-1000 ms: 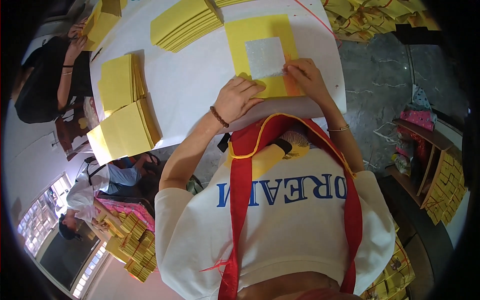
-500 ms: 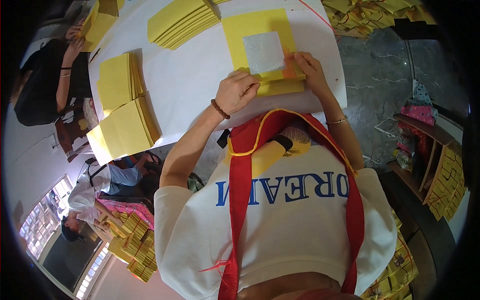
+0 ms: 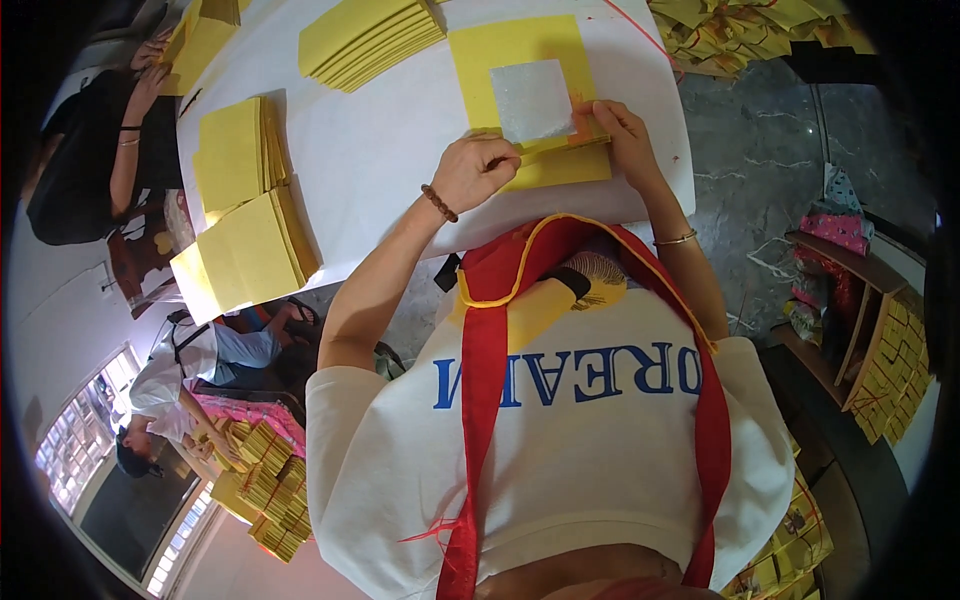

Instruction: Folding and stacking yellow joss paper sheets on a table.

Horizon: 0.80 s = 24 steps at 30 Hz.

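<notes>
While the yellow paper [image 3: 548,42] lies ahead on the white table [image 3: 375,150], its long axis running forward, the left hand [image 3: 474,174] and right hand [image 3: 626,142] pinch opposite ends of its near, crosswise fold [image 3: 560,145].

The yellow sheet [image 3: 472,60] is roughly oblong and set slightly aslant, lying mostly flat beyond the silver square [image 3: 530,98] and showing as a plain margin to its left. The silver square is a thin, speckled, shiny patch lying flat on it. An orange patch [image 3: 581,127] sits just to the right of the silver square. On the person's side of the square, the sheet's edge is turned up in a narrow fold [image 3: 555,146], and more plain yellow paper [image 3: 565,171] shows nearer the person than that.
</notes>
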Available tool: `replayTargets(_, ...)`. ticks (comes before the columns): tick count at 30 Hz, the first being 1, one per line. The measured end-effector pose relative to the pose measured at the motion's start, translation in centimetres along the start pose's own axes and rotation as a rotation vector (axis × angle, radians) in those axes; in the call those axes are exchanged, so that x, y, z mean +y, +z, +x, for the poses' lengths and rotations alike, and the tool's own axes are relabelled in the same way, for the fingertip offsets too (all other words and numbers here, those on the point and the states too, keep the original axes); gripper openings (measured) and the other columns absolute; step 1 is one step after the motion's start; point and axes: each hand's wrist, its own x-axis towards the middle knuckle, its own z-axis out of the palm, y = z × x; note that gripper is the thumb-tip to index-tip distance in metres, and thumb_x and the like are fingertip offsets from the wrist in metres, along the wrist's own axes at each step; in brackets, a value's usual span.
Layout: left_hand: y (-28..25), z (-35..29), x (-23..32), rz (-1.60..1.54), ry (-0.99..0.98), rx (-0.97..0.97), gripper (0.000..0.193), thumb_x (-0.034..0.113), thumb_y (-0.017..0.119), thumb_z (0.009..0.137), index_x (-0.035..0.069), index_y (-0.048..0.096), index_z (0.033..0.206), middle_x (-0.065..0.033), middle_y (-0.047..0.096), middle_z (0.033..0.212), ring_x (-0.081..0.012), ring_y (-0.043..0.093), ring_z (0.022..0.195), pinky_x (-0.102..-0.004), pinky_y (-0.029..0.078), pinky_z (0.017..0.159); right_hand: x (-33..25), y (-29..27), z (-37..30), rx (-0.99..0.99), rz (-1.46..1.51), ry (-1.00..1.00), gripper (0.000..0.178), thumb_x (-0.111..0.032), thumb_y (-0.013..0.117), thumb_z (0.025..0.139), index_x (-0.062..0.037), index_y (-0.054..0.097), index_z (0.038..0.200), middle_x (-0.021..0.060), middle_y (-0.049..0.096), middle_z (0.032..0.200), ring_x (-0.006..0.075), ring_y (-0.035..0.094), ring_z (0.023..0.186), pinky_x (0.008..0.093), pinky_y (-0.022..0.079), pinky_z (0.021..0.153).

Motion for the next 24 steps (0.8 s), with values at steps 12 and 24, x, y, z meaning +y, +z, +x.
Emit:
replayTargets(12,-0.6,0.6,-1.4,-0.317,-0.265,-0.004,0.02,0.02,0.059,0.085,0.002,0.066,0.088,0.0044,0.052,0.059,-0.0035,0.043,0.051,-0.0214,0.036,0.046,0.6,-1.1,-0.1,-0.039,0.079,-0.004,0.029,-0.023,0.052,0.092,-0.0032,0.057,0.112,0.005,0.058,0.106,0.0139,0.052,0.1,0.0283,0.037,0.093)
replayTargets(24,-0.6,0.5,-1.8,-0.471,-0.337,-0.03,0.015,0.015,0.059,0.083,0.003,0.067,0.084,0.0059,0.053,0.061,-0.0012,0.042,0.051,-0.0171,0.032,0.046,-0.2,-1.9,-0.4,-0.129,-0.062,-0.073,0.038,-0.03,0.036,0.097,-0.0022,0.056,0.113,0.0067,0.055,0.116,0.0162,0.046,0.114,0.0293,0.03,0.1)
